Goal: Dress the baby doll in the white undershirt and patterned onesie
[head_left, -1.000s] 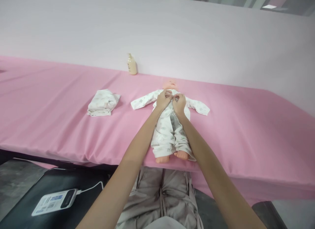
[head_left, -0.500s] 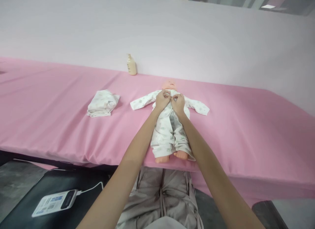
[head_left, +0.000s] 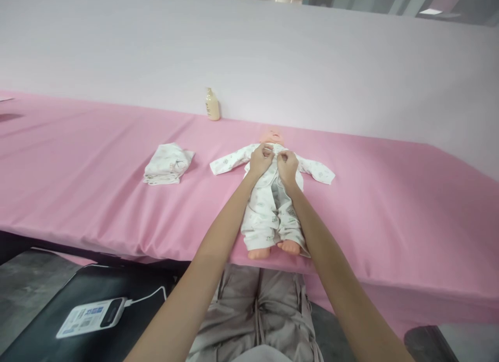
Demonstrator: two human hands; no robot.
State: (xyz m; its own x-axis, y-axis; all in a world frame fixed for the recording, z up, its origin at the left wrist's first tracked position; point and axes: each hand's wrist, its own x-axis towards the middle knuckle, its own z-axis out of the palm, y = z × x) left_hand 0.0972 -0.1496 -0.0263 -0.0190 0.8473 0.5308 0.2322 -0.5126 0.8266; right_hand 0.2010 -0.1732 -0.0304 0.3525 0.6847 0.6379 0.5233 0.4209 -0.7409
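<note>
A baby doll (head_left: 259, 253) lies on its back, feet toward me, dressed in a white patterned baby romper (head_left: 260, 216) with its sleeves spread to both sides. My left hand (head_left: 262, 159) pinches the romper's front at the upper chest. Close beside it, my right hand (head_left: 287, 164) pinches the other side of the front opening. The fingertips are nearly together, and whatever small fastening lies between them is too small to make out. Below the hands the romper's front parts over the legs, showing a grey strip.
A pink-covered table (head_left: 374, 206) carries a folded white patterned cloth (head_left: 166, 164) left of the doll. A pump bottle (head_left: 212, 106) stands at the back against the white wall (head_left: 331, 66). On a black seat (head_left: 128, 284) at lower left lies a white power bank (head_left: 89, 318) with a cable.
My fingertips have come slightly apart at the chest, both hands still pinching the front. The whole view has shifted a little, so everything appears slightly farther right.
</note>
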